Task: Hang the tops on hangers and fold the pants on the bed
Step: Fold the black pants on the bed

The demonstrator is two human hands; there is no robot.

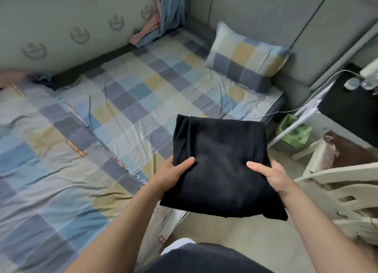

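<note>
A folded black garment point(221, 160), a flat square bundle, hangs in the air over the bed's right edge. My left hand point(173, 175) grips its near left side, thumb on top and fingers underneath. My right hand point(270, 174) grips the near right side the same way. The bed point(81, 129), covered by a checked blue, grey and yellow sheet, spreads to the left and beyond the bundle. I cannot tell whether the garment is pants or a top.
A checked pillow point(245, 57) leans on the grey headboard at the far end. Pink and blue cloth point(147, 34) lies in the far corner. A cream chair point(337, 191) stands at right, with a green bag point(294, 132) and a dark nightstand point(351, 107) behind.
</note>
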